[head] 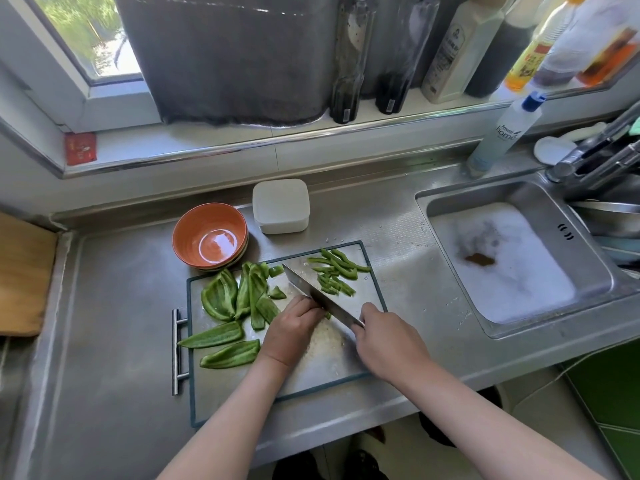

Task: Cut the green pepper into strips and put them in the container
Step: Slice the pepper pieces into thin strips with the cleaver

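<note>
Knife [318, 299] blade crosses the cutting board [311, 375] slantwise, its handle wrapped in the right hand [391, 344] at the board's near right. The left hand [294, 327] sits against the blade's left face, fingers curled down, seemingly pinning a pepper piece [327, 315] that shows only as a green sliver. Cut strips [334, 271] lie past the blade at the board's far right corner. Uncut halves [221, 299] fill its left part, nearer the left hand. An orange bowl [209, 235] and a lidded white box [280, 206] stand just beyond the board. A bottle [504, 133] farther right reads "home".
</note>
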Motion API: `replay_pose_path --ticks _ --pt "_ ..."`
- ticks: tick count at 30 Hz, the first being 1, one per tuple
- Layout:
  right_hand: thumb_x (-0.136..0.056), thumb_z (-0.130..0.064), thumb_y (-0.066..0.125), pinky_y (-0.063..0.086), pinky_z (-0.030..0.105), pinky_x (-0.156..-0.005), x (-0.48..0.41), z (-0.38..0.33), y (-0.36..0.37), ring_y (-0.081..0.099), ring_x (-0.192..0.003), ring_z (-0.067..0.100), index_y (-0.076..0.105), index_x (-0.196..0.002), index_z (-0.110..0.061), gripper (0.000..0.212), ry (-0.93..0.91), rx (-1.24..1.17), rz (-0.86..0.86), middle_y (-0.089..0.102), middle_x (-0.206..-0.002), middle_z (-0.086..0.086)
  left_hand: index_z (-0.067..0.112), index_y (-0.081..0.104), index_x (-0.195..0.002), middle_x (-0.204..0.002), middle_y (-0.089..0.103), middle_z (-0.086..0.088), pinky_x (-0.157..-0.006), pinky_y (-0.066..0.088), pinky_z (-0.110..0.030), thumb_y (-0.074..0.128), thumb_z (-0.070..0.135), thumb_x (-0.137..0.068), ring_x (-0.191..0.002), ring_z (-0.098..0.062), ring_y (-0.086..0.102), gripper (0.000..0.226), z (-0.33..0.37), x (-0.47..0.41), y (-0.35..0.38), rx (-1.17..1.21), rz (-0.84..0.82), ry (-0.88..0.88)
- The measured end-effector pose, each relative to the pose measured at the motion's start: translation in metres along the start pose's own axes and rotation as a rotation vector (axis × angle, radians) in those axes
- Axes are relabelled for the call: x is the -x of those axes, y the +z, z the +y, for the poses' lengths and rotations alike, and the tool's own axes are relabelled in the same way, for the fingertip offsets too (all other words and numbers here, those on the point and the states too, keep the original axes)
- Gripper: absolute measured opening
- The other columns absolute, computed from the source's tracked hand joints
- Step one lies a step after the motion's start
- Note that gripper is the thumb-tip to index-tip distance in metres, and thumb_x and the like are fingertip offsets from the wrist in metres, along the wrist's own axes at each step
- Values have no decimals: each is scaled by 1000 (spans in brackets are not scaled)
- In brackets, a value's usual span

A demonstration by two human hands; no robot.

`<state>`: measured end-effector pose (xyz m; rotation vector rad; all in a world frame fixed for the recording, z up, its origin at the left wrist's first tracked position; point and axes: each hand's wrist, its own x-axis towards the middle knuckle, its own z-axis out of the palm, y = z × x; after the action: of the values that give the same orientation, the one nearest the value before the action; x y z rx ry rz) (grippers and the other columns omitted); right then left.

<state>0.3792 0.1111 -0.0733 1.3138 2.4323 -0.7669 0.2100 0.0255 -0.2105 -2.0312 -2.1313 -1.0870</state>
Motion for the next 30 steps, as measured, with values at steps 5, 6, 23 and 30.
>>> replay_pose_path --ticks 5,6,23,30 --pt "-104 -37 40 38 36 -66 1 1 -2 49 -78 26 44 -98 -20 18 29 -9 -38 53 -87 -1 7 74 -91 -91 65 -6 -63 55 -34 66 4 -86 -86 -21 58 10 0 0 -2 8 -26 -1" --pt "-104 -36 41 37 35 -66 1 1 -2 49 -78 27 43 -97 -20 18 32 -13 -47 54 -88 0 7 74 -91 -91 65 -6 -62 55 -35 68 3 -85 -85 -22 59 9 0 0 -2 11 -30 -4" --pt "-105 -34 39 38 36 -63 -12 4 17 48 -75 27 40 -96 -20 17 29 -25 -63 59 -89 4 6 72 -88 -87 62 -6 -64 53 -33 77 -5 -78 -83 -21 56 16 -1 -1 -1 52 -25 -23" --pt "-104 -32 40 40 35 -69 -42 -17 17 60 -92 32 47 -103 -17 17 -11 -46 -50 65 -105 10 6 72 -86 -88 62 -6 -65 52 -34 78 -6 -77 -83 -22 56 17 0 -1 -2 42 -33 -41"
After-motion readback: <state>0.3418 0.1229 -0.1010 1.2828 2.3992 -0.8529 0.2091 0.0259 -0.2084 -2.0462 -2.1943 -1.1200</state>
